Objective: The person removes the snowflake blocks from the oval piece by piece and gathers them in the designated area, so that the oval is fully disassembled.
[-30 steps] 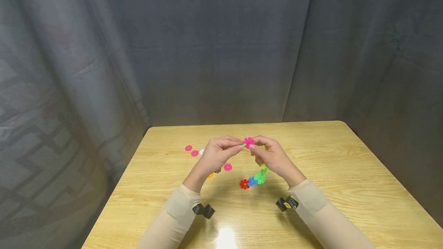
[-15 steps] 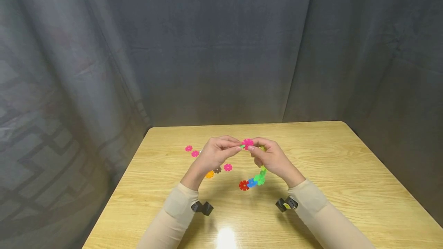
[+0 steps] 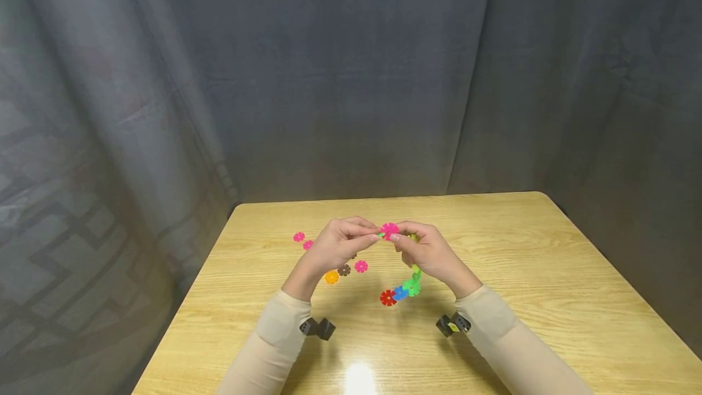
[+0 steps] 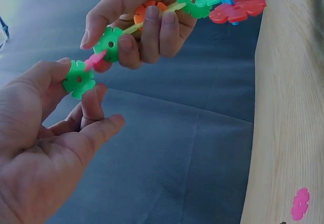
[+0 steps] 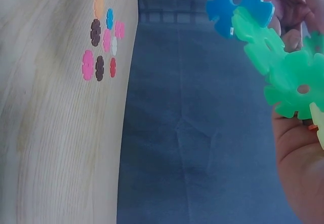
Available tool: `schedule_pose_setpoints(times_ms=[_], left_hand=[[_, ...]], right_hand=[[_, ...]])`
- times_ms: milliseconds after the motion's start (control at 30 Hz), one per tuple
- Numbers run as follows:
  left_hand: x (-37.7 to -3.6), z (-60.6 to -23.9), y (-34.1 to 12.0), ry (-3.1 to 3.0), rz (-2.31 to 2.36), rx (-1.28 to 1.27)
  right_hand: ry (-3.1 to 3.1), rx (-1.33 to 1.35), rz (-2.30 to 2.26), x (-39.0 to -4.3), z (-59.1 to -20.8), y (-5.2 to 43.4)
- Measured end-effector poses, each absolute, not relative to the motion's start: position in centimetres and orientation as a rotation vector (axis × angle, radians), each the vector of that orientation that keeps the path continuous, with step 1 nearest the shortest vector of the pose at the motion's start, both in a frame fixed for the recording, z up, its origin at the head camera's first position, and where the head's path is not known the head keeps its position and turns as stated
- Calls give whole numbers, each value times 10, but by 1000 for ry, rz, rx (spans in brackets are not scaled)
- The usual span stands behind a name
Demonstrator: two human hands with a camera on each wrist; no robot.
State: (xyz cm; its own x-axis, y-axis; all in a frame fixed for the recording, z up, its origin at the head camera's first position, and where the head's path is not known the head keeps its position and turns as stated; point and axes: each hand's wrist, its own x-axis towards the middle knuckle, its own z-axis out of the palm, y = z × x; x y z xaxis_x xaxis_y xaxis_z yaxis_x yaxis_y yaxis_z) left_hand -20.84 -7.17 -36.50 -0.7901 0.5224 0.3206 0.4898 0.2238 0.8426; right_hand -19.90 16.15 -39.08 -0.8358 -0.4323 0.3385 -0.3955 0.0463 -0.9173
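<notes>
My left hand (image 3: pixel 337 245) pinches a green snowflake disc (image 4: pixel 78 79) between thumb and fingers above the table. A pink snowflake disc (image 3: pixel 390 231) joins that green one to another green disc (image 4: pixel 108 44). My right hand (image 3: pixel 430 255) grips the chain of interlocked discs, its fingers curled round the yellow and orange (image 4: pixel 147 12) part. From there the chain hangs on through green discs (image 5: pixel 298 84) to a blue disc (image 5: pixel 243 3) and a red disc (image 3: pixel 388 297) at its end. The right hand's fingers hide some links.
Loose snowflake discs lie on the wooden table (image 3: pixel 548 273), left of the hands: pink (image 3: pixel 361 266), orange (image 3: pixel 331 277), brown (image 3: pixel 343 270), white (image 5: pixel 114 46), blue (image 5: pixel 110 19) and more. A dark curtain (image 3: pixel 340 78) hangs behind the table.
Both hands have shifted slightly left and down with the chain, still holding it. The orange and brown discs show more fully beside the left forearm; the white one is now hidden in the head view.
</notes>
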Motion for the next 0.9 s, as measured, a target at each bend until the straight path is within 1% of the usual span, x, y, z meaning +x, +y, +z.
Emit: schedule_pose_setpoints(times_ms=[167,533,667,900], left_hand=[[-210,-365,-73,2408,1666,1008],[-211,-370,-77,2419,1704,1032],[-213,-378,-84,2436,1673,950],[-222,-409,-105,2576,1481,754]], right_hand=[[2262,-902,-1938,-200,-391,162],[2398,-824,-1869,-200,-386,164],[2344,-761,-1960,-202,-389,167],[2242,-761,-2045,-202,-388,171]])
